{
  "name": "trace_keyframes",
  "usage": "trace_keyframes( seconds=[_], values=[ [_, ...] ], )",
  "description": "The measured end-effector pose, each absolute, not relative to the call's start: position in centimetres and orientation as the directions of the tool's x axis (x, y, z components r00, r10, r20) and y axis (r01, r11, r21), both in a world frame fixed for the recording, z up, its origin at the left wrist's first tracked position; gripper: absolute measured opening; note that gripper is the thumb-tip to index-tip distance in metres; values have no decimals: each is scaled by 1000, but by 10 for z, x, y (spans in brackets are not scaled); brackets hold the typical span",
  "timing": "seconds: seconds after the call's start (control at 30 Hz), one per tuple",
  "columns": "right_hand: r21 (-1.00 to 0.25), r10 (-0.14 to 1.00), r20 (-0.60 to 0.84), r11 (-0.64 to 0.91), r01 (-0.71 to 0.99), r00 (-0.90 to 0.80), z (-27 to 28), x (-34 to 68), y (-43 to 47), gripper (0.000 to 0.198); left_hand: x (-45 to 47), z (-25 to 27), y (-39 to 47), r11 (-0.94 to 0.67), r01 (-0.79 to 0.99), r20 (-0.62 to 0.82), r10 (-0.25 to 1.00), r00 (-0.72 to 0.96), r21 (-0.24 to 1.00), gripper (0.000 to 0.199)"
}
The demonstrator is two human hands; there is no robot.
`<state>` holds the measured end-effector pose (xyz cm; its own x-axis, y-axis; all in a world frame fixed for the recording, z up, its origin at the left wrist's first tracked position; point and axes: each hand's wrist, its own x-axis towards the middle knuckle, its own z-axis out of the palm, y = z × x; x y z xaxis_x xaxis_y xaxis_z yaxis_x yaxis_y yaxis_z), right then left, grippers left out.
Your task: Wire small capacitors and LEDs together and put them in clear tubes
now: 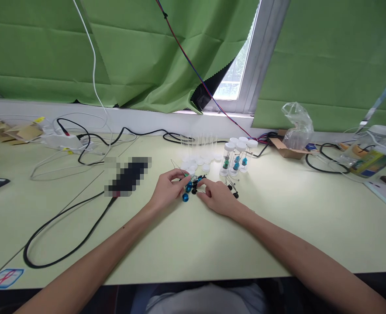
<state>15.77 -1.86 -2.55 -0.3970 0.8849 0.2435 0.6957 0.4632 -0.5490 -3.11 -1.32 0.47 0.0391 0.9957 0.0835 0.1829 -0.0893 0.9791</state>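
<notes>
My left hand [168, 188] is closed, thumb and forefinger pinched by a small green part with a thin metal stem that sticks out above the fingers. Just right of it, my right hand [218, 197] reaches into a pile of small black and blue parts [194, 185], its thumb and forefinger apart; the other fingers are curled. In front of the pile lies a loose blue round part [185, 197]. Black-ended pieces with thin stems [235, 194] lie beyond the right hand. Behind them stand capped clear tubes [236, 159] holding blue and green parts.
Several clear tubes [198, 148] and white caps [193, 165] stand behind the hands. A blurred dark device [129, 176] with a black cable lies left. An open cardboard box [289, 150] with a plastic bag, a labelled jar [376, 157] and a phone [384, 192] are at right.
</notes>
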Motion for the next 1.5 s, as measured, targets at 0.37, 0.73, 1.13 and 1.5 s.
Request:
trace_keyframes(
  seconds=[0.37, 0.73, 1.13, 1.5],
  values=[
    [-551, 871, 239, 485, 679, -428, -23, 157, -20, 27, -29, 10, -16, -19, 161, 11, 999, 50, 987, 36],
    [-583, 853, 236, 507, 635, -465, -19, 156, -22, 19, -30, 9, -16, 36, 138, -50, 993, 104, 990, 36],
    [-597, 837, 246, 529, 603, -489, -20, 157, -21, 12, -31, 4, -13, 38, 117, -51, 993, 110, 992, 39],
    [-584, 858, 185, 488, 649, -479, -16, 155, -22, 5, -31, 5, -14, 6, 117, -18, 994, 109, 993, 37]
  ],
)
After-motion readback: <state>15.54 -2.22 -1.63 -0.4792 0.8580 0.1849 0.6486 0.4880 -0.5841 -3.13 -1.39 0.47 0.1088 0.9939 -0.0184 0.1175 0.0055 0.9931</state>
